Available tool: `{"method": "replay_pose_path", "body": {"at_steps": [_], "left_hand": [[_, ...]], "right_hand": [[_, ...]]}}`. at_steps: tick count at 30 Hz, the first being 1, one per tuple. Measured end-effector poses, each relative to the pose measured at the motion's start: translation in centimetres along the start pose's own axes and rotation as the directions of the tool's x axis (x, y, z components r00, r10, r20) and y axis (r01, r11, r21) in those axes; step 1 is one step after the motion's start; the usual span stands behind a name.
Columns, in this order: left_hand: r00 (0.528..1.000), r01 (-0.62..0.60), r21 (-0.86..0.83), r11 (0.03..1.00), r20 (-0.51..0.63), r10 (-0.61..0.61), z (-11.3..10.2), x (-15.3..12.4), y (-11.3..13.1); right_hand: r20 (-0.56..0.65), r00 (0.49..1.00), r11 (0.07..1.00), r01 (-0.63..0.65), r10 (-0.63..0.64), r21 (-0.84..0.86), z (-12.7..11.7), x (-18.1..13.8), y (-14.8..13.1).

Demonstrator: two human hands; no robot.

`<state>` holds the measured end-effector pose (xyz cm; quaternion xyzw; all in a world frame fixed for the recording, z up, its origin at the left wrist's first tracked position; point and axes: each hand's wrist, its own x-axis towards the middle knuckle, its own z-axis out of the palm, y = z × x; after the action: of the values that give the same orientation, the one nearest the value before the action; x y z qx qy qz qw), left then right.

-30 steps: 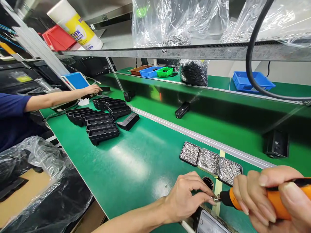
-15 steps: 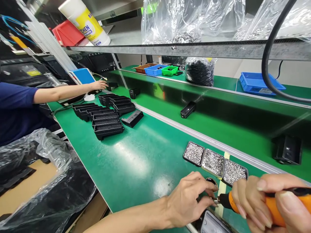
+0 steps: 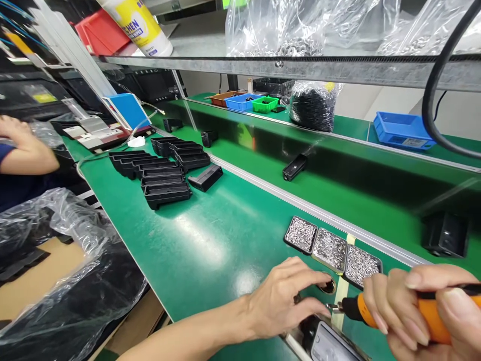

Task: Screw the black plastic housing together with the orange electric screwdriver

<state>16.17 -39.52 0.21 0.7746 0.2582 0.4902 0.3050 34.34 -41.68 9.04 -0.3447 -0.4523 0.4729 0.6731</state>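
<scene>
My right hand (image 3: pixel 421 311) grips an orange and black electric screwdriver (image 3: pixel 379 312), lying nearly level with its tip pointing left. My left hand (image 3: pixel 285 298) rests on the green mat just left of that tip, thumb and fingers spread and a little apart from the bit. A small screw seems to sit on the bit end. Under both hands, at the bottom edge, lies a dark part with a grey face (image 3: pixel 330 343). A small round dish (image 3: pixel 327 286) sits just beyond my left fingers. Three small trays of silver screws (image 3: pixel 330 249) stand in a row behind it.
Stacked black plastic housings (image 3: pixel 161 175) lie at the far left of the green bench (image 3: pixel 203 240). Black parts (image 3: pixel 295 167) ride on the raised conveyor. A co-worker's arm (image 3: pixel 22 150) is at the left edge. Plastic-wrapped boxes (image 3: pixel 56 281) stand lower left; coloured bins (image 3: pixel 402 130) behind.
My left fingers have let go of the screwdriver tip and spread beside it. The co-worker's arm has pulled back from the housings to the left edge.
</scene>
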Motion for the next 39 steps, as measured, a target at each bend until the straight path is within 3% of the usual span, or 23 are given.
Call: {"method": "replay_pose_path", "body": {"at_steps": [3,5,9,13,18,25,39], "left_hand": [[0.995,-0.007,-0.02,1.0,-0.097,0.005,0.2,-0.4,0.2],[0.993,-0.065,-0.04,0.997,-0.102,0.061,0.9,-1.0,0.2],[0.982,-0.173,0.03,0.985,0.083,0.17,2.7,-3.1,-0.6],[0.955,-0.158,0.104,0.982,0.268,0.125,3.3,-4.6,-1.6],[0.912,-0.153,0.062,0.986,0.394,0.117,2.8,-4.6,-1.6],[0.926,-0.173,0.064,0.983,0.351,0.14,2.5,-4.2,-0.9],[0.918,-0.169,0.096,0.981,0.379,0.121,2.6,-4.2,-1.0]], "right_hand": [[-0.047,0.999,0.999,-0.01,0.008,-0.042,0.1,0.7,-0.2],[-0.077,0.997,0.995,0.003,-0.011,-0.095,-0.2,1.2,0.2],[-0.029,0.999,0.988,0.027,-0.032,-0.155,-1.1,2.0,2.1],[0.002,1.0,0.985,0.009,-0.009,-0.173,-1.7,2.3,4.1],[0.008,1.0,0.975,-0.015,0.017,-0.223,-1.5,2.5,4.8],[-0.012,0.999,0.975,0.04,-0.044,-0.22,-0.6,2.1,5.3],[-0.021,1.0,0.973,-0.018,0.014,-0.232,-0.8,2.1,5.2]]}}
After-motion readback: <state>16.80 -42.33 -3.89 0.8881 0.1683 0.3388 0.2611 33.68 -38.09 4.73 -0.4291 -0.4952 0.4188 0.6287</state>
